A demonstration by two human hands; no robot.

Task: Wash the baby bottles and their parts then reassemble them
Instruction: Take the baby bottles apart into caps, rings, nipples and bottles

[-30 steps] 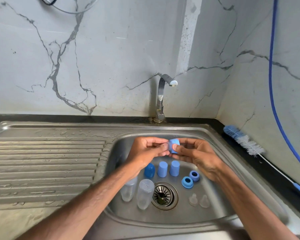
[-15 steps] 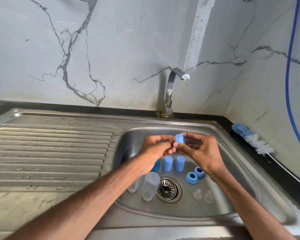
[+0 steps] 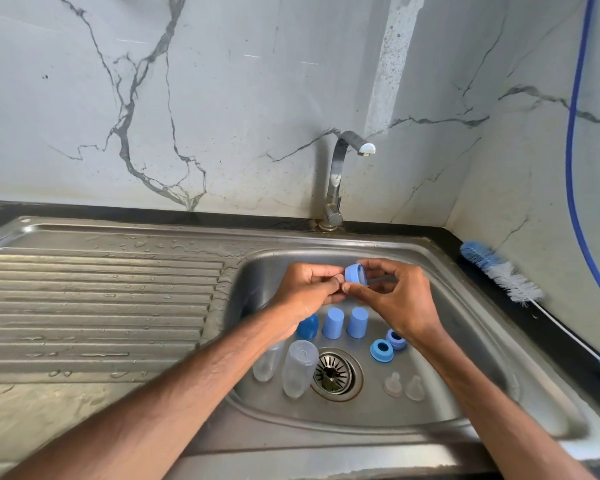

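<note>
Both hands, left hand [image 3: 307, 289] and right hand [image 3: 400, 297], pinch one blue collar ring [image 3: 355, 274] (tilted on edge) between fingertips; below them stand two light-blue caps [image 3: 345, 322].

A home kitchen: steel sink [image 3: 430, 251], tap [image 3: 338, 174], marble-look wall [image 3: 222, 98].

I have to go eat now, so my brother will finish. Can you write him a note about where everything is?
Left hand and right hand together pinch one blue ring above the sink.
In the basin: two clear bottles, three blue caps, two more blue rings, two clear teats.
Bottle brush lies on the right counter. Tap is off.
Nothing is reassembled yet; whether the washing is done cannot be told.
</note>
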